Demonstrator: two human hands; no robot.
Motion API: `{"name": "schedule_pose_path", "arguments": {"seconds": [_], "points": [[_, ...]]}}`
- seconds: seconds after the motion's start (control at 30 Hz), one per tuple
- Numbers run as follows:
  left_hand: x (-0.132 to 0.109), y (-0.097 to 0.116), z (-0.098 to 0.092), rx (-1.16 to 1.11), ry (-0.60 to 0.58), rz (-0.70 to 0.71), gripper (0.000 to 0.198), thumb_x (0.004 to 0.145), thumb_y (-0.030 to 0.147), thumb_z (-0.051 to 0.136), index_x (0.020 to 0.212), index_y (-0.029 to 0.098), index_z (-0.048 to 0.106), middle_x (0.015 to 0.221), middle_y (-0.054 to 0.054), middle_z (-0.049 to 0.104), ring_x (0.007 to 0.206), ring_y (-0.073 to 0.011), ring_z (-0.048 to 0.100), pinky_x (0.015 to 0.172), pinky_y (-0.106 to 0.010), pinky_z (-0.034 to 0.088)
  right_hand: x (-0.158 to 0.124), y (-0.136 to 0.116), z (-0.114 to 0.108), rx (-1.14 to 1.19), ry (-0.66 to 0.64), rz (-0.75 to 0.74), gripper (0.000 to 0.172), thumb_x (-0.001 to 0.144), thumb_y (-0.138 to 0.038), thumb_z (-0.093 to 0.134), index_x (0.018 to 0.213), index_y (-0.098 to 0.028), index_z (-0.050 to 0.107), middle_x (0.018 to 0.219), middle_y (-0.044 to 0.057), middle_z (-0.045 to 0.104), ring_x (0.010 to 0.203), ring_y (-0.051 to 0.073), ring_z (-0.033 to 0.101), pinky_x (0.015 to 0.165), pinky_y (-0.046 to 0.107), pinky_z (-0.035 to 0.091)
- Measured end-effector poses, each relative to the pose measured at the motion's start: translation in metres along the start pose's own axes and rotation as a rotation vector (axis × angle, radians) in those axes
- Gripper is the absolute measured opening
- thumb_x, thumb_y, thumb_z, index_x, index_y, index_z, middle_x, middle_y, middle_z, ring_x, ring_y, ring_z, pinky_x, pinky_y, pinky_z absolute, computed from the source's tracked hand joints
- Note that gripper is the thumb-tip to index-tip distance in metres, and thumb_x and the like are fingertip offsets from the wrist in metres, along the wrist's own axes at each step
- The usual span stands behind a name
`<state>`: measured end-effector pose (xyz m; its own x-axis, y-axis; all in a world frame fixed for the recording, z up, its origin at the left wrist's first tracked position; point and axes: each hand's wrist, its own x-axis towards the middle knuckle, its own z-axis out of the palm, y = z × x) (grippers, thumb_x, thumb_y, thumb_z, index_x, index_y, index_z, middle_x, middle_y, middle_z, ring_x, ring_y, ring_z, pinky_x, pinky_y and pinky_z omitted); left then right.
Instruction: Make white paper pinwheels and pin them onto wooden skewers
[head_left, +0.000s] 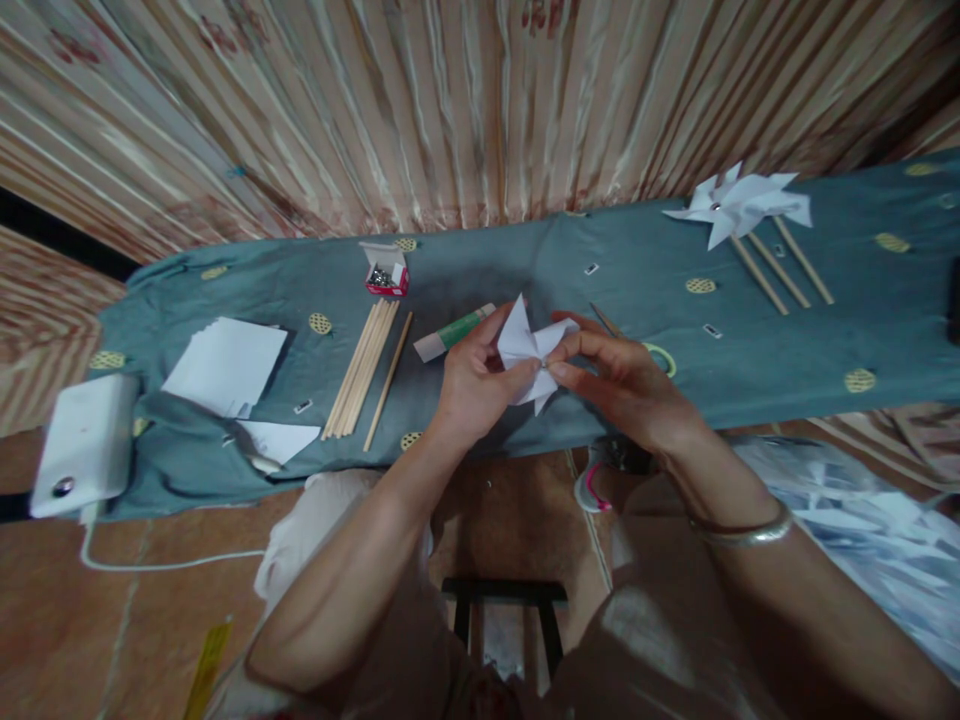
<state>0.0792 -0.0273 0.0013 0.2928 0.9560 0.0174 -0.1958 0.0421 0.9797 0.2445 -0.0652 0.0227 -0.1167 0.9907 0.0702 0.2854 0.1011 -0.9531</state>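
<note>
A white paper pinwheel (517,338) with folded, pointed blades is held over the table's near edge. My left hand (480,385) is closed on it from the left, thumb pressed near its centre. From the right, my right hand (619,375) pinches at the same centre, where a small shiny speck shows between the fingertips. That speck is too small to name for certain. Just behind my left hand lies a green and white glue stick (454,332). Scissors (660,358) with a pale green handle lie partly hidden behind my right hand.
Wooden sticks (361,370) lie left of my hands, below a small open red box (387,275) of metal tacks. Paper sheets (229,362) and a white device (86,440) with a cable are farther left. Pinwheels on sticks (750,205) lie far right; a plastic bag (862,540) is below.
</note>
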Motion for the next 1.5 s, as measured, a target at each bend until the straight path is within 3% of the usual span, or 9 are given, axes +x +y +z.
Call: {"name": "schedule_pose_path", "arguments": {"seconds": [0.17,0.4,0.6,0.7,0.8,0.9,1.07,1.5], "points": [[0.000,0.000,-0.001,-0.029,-0.012,-0.014,0.065,0.063,0.017,0.076,0.126,0.017,0.060,0.082,0.001,0.071,0.072,-0.0120,0.064,0.068,-0.023,0.052,-0.001,0.000,0.000,-0.016,0.015,-0.014,0.017,0.084,-0.039,0.066,0.073,-0.026,0.062,0.108,0.005,0.068,0.140,0.026,0.038,0.113,0.048,0.028],[0.000,0.000,-0.001,-0.043,-0.020,-0.012,0.067,0.062,0.020,0.079,0.126,0.016,0.059,0.083,0.001,0.072,0.072,-0.0122,0.064,0.068,-0.023,0.052,0.000,0.001,0.000,-0.005,0.010,-0.034,0.015,0.084,-0.036,0.065,0.072,-0.026,0.061,0.093,0.004,0.068,0.140,0.026,0.038,0.113,0.048,0.028],[-0.001,0.002,0.000,0.017,-0.031,0.007,0.066,0.064,0.017,0.073,0.128,0.014,0.058,0.088,-0.001,0.073,0.073,-0.0126,0.065,0.071,-0.024,0.054,0.000,0.000,-0.001,0.013,-0.010,0.001,0.022,0.082,-0.043,0.067,0.070,-0.026,0.061,0.091,0.005,0.067,0.138,0.027,0.039,0.113,0.049,0.026],[-0.003,0.003,0.000,0.128,-0.024,0.055,0.063,0.066,0.016,0.071,0.128,0.015,0.059,0.098,-0.004,0.073,0.080,-0.0145,0.067,0.076,-0.025,0.054,-0.001,0.000,0.000,0.059,-0.036,0.041,0.026,0.081,-0.047,0.067,0.070,-0.024,0.062,0.091,0.005,0.066,0.127,0.028,0.048,0.108,0.047,0.033],[-0.004,0.003,-0.001,0.232,-0.021,0.139,0.062,0.067,0.017,0.070,0.128,0.016,0.060,0.115,-0.007,0.071,0.094,-0.0184,0.067,0.085,-0.029,0.053,-0.001,0.000,0.002,0.131,-0.060,0.089,0.030,0.079,-0.050,0.067,0.071,-0.022,0.063,0.094,0.005,0.064,0.103,0.024,0.057,0.094,0.041,0.043],[-0.005,0.003,-0.004,0.317,-0.051,0.191,0.061,0.070,0.020,0.070,0.129,0.015,0.058,0.124,-0.010,0.067,0.103,-0.0216,0.066,0.090,-0.031,0.052,-0.001,-0.001,0.004,0.196,-0.071,0.141,0.030,0.078,-0.049,0.068,0.070,-0.021,0.063,0.090,0.004,0.062,0.087,0.019,0.056,0.082,0.034,0.046],[-0.006,0.002,-0.007,0.387,-0.075,0.214,0.062,0.072,0.024,0.071,0.132,0.016,0.056,0.127,-0.011,0.065,0.111,-0.0239,0.063,0.096,-0.034,0.049,0.000,0.000,0.006,0.265,-0.081,0.195,0.028,0.075,-0.045,0.071,0.066,-0.021,0.060,0.078,0.001,0.058,0.077,0.017,0.052,0.075,0.031,0.044],[-0.005,-0.004,-0.010,0.301,-0.083,0.182,0.064,0.074,0.029,0.073,0.134,0.016,0.054,0.120,-0.010,0.069,0.099,-0.0211,0.067,0.092,-0.035,0.051,-0.001,0.000,0.009,0.313,-0.064,0.179,0.029,0.073,-0.048,0.073,0.070,-0.022,0.062,0.083,0.001,0.057,0.083,0.017,0.053,0.080,0.031,0.043]]}}
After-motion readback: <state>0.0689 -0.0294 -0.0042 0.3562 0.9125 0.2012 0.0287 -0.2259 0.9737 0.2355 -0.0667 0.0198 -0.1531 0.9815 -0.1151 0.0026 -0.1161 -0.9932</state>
